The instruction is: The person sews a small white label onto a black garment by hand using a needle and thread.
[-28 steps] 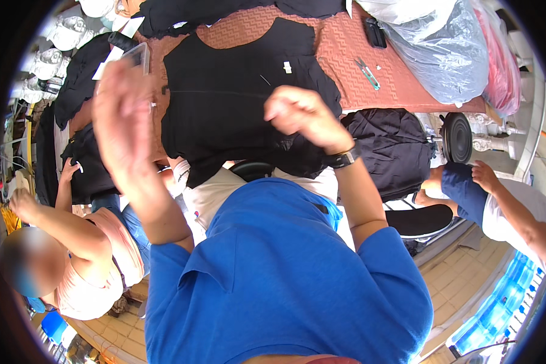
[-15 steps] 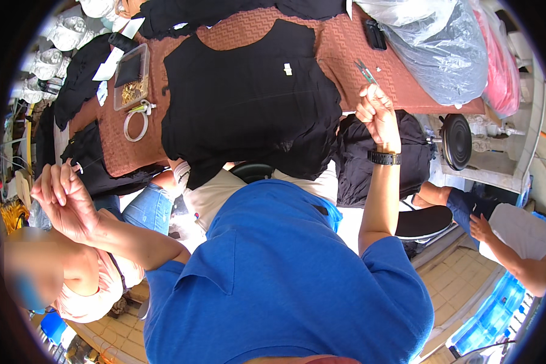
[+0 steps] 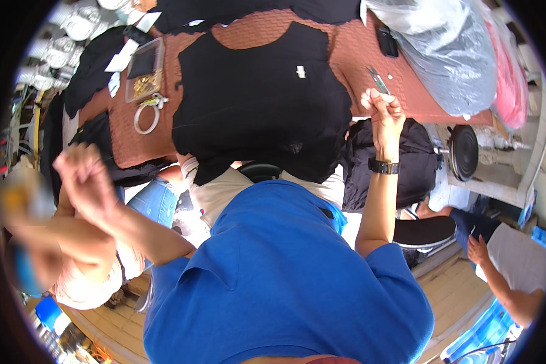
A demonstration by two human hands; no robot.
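Note:
Both my hands are raised and apart, on either side of a black garment [image 3: 261,91] spread over the table's near edge and my lap. My left hand [image 3: 88,179] is at the left, blurred, its fingers curled together; anything in them is too small to tell. My right hand [image 3: 385,115], below a black wristwatch's level on that arm, pinches thumb and fingers together at the right of the garment; what it holds does not show. Just beyond its fingertips, thread snips [image 3: 378,79] lie on the table. A small white tag [image 3: 300,71] sits on the garment.
A brown patterned cloth [image 3: 139,136] covers the table. At left are a clear box [image 3: 145,70] with gold-coloured bits and a white ring [image 3: 147,118]. Plastic bags [image 3: 443,54] and a black phone-like object [image 3: 387,41] lie at right. Co-workers sit on both sides.
My left hand has moved slightly right and blurs with motion. My right hand has risen a little, staying pinched. The whole view has shifted; garment and snips stay in place on the table.

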